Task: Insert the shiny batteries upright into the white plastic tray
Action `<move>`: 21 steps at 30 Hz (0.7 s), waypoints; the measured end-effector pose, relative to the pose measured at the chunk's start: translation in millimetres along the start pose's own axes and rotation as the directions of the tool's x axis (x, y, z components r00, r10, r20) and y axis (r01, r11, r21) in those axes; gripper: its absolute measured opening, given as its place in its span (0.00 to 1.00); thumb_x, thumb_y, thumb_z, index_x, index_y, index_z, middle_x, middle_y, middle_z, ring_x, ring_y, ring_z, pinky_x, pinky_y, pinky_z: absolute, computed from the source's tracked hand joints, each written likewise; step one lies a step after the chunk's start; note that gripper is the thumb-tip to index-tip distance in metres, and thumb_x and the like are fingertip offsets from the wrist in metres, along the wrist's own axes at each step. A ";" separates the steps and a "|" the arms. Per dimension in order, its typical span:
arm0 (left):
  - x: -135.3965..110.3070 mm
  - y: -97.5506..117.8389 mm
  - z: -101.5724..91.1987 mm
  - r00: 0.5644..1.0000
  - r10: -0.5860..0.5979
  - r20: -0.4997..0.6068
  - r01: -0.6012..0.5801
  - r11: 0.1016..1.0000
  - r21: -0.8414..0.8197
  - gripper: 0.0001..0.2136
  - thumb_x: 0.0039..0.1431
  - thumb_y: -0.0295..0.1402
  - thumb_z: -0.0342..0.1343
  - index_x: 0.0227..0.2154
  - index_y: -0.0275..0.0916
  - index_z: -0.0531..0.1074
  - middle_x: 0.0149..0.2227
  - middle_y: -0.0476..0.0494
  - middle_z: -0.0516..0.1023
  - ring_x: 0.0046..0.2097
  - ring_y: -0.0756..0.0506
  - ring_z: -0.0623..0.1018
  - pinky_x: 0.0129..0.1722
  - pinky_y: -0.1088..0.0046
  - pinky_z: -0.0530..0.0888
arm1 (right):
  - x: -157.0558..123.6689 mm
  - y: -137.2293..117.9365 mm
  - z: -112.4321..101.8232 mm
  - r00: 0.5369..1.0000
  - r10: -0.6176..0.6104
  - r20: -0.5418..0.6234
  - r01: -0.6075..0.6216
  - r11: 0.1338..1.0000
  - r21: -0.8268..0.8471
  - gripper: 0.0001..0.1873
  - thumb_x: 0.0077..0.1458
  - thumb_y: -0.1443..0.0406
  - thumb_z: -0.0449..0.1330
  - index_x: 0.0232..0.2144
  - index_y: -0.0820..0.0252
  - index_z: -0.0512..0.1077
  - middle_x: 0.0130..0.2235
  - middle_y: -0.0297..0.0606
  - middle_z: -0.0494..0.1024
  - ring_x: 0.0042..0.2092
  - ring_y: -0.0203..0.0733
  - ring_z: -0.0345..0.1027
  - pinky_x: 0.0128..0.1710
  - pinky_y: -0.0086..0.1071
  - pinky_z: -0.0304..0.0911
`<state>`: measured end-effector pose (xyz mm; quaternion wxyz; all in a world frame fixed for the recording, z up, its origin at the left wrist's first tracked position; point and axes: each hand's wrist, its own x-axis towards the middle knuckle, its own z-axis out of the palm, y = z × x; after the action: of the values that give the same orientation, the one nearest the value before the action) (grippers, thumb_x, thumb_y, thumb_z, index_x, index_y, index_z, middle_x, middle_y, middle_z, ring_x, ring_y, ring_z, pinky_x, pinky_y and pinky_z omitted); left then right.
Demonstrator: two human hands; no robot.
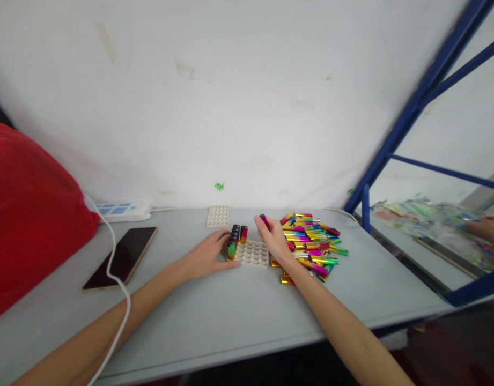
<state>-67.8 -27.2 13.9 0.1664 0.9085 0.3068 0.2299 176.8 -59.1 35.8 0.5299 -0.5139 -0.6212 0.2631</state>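
Observation:
A white tray (255,253) with round holes lies on the grey table (214,311). Several colourful lighters (234,238) stand upright in its left columns. My left hand (208,254) rests flat on the table against the tray's left edge, fingers spread beside those lighters. My right hand (273,236) hovers over the tray's right side, pinching one lighter (264,219) between its fingertips. Just right of that hand lies a pile of loose rainbow-coloured lighters (311,241).
A second holed tray (218,216) lies near the wall. A phone (122,256) with a white cable (118,279), a power strip (120,210) and a red bag (25,214) are at left. A blue metal frame (411,107) stands right; another person's hand (488,228) works beyond it.

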 end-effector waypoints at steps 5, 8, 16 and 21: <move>0.5 0.4 -0.5 1.000 -0.006 0.003 0.006 1.000 -0.012 0.38 0.58 0.60 0.66 0.64 0.41 0.72 0.65 0.30 0.75 0.66 0.28 0.73 0.70 0.47 0.69 | -6.0 -1.7 4.8 0.998 0.009 -0.067 -0.014 0.997 -0.075 0.31 0.63 0.41 0.54 0.19 0.54 0.58 0.21 0.27 0.56 0.26 0.36 0.51 0.28 0.33 0.49; 1.3 1.3 -0.7 0.999 -0.019 0.027 0.020 1.000 -0.011 0.39 0.58 0.60 0.66 0.64 0.39 0.71 0.65 0.28 0.73 0.67 0.28 0.73 0.71 0.46 0.68 | -6.8 -4.5 5.7 0.997 0.016 -0.073 -0.025 0.992 -0.126 0.27 0.61 0.45 0.54 0.18 0.54 0.59 0.20 0.27 0.56 0.26 0.36 0.52 0.29 0.33 0.48; 1.1 1.9 -2.1 1.000 -0.008 0.029 0.008 1.000 -0.003 0.38 0.59 0.61 0.65 0.65 0.41 0.71 0.65 0.30 0.74 0.67 0.29 0.73 0.71 0.49 0.68 | -4.1 -4.4 0.0 0.993 0.030 -0.111 -0.043 0.991 -0.123 0.21 0.59 0.51 0.52 0.19 0.53 0.57 0.21 0.27 0.56 0.27 0.37 0.53 0.29 0.34 0.46; 0.6 1.0 -2.0 1.000 -0.010 0.025 0.010 1.000 -0.002 0.40 0.59 0.62 0.65 0.66 0.39 0.70 0.66 0.28 0.73 0.67 0.28 0.72 0.71 0.47 0.68 | -1.8 -3.5 -2.9 0.998 -0.013 -0.062 0.002 0.982 -0.186 0.25 0.62 0.48 0.52 0.19 0.53 0.58 0.21 0.28 0.59 0.27 0.37 0.55 0.30 0.34 0.48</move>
<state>-68.0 -27.2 16.2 0.1725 0.9095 0.3089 0.2181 178.0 -62.6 39.0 0.4997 -0.5669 -0.6281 0.1855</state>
